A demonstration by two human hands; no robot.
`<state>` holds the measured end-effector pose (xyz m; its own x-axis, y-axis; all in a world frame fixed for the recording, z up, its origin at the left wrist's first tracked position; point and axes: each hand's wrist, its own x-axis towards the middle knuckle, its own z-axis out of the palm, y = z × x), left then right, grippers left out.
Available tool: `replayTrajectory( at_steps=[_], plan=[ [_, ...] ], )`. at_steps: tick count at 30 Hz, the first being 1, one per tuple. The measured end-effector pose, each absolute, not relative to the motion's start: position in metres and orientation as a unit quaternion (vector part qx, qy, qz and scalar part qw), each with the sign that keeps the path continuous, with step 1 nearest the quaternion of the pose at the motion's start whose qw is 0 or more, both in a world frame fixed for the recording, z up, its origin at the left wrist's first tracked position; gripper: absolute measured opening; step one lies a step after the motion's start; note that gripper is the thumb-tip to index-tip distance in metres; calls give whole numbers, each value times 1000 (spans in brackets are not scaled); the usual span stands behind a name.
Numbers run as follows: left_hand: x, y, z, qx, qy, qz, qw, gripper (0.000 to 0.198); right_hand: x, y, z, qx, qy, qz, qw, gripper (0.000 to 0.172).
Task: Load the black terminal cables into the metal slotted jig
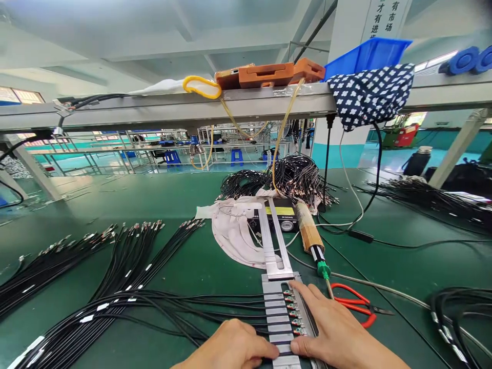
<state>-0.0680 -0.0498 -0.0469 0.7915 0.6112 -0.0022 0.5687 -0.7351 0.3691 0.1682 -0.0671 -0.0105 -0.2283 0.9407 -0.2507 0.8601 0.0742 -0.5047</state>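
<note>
Several black cables (230,295) lie crosswise over the long fixture (275,337); our right hand (326,320), thumb and forefinger wide, spans their connectors (295,314); left hand (232,346) curls opposite, grip unclear.

Outer Parts and Small Details Are Escaping View

The lower edge is cutting off the slotted metal fixture (274,338) beside the left fingers (265,349), and the right fingers (303,344) are covering part of its right side. Left of the fingers, a cable bundle (65,333) is running out of view; far right, a cable coil (442,302) is too. Beyond them, a gauge (287,225) is showing too small for reading.
</note>
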Motion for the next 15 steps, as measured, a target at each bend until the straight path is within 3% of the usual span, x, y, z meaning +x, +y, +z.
replayTrajectory(
  at_steps=[5, 8, 10, 12, 15],
  plan=[
    [-68, -57, -46, 961, 269, 63, -3, 28, 162, -67, -13, -633, -721, 276, 55, 99],
    [-60, -68, -46, 948, 253, 134, -138, 8, 158, -69, -13, -641, -719, 265, 39, 97],
    [-52, -76, -48, 922, 265, 200, -199, 23, 156, -70, -13, -647, -717, 258, 26, 94],
    [-44, -82, -51, 913, 270, 215, -219, 24, 154, -71, -15, -652, -717, 246, 22, 91],
    [-40, -85, -48, 933, 288, 137, -165, 10, 154, -70, -17, -648, -719, 247, 38, 93]
  ],
)
